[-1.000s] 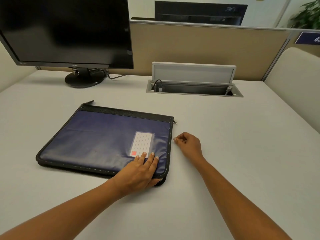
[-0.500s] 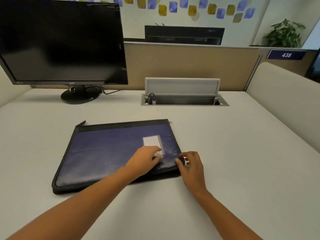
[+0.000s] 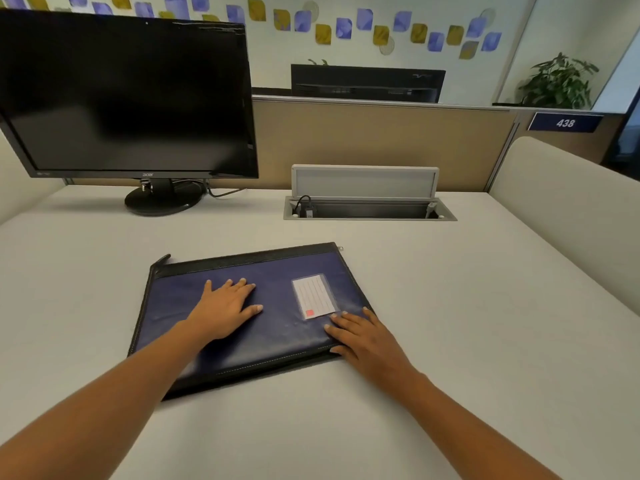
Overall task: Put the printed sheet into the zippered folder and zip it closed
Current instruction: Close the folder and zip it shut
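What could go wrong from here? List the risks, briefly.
1. No printed sheet shows; if it is not inside the folder, the task fails unnoticed.
2. Both the left hand and right hand lie flat on it, away from the zipper pull; the zip may be left partly open.

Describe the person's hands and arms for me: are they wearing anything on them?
The left hand and right hand are bare, with no gloves, rings, watch or bracelet showing. No sleeve reaches into view on either side. The fingernails look short and unpainted.
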Action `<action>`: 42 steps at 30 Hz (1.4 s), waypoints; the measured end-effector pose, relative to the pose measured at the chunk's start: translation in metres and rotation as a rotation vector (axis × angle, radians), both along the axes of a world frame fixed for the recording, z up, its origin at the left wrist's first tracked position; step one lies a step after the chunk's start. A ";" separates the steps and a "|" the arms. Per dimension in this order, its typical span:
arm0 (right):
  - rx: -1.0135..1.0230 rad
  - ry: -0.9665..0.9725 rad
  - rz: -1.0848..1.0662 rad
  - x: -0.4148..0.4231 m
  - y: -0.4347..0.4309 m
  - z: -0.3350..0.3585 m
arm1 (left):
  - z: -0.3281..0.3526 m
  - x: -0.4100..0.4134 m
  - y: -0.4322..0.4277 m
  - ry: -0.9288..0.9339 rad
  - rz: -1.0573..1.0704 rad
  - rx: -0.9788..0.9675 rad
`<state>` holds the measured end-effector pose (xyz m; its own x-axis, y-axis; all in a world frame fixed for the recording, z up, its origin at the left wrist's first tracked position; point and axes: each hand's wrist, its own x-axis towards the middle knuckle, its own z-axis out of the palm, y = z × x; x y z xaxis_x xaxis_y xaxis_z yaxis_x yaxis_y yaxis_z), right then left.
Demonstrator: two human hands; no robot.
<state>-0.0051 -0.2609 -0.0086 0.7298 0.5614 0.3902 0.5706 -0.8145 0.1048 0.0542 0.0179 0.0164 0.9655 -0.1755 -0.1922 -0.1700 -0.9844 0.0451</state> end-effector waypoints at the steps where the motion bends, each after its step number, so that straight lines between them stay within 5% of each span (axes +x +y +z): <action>1: -0.022 -0.014 0.000 0.004 -0.006 0.001 | 0.001 -0.002 -0.004 -0.022 -0.020 0.029; 14: -0.018 0.329 -0.436 0.062 -0.069 0.007 | -0.004 -0.042 -0.078 -0.241 -0.233 0.136; 19: 0.519 0.480 -0.556 0.044 -0.043 0.013 | 0.003 -0.036 -0.077 -0.244 -0.079 -0.064; 27: 0.953 0.402 -0.706 0.000 -0.011 0.005 | 0.001 -0.023 -0.022 -0.093 0.423 -0.352; 33: 1.261 0.552 -0.832 -0.002 0.000 0.008 | 0.009 -0.021 -0.022 -0.102 0.454 -0.416; 42: 1.879 0.704 -0.686 0.020 -0.005 0.025 | 0.017 -0.033 -0.023 -0.102 0.614 -0.557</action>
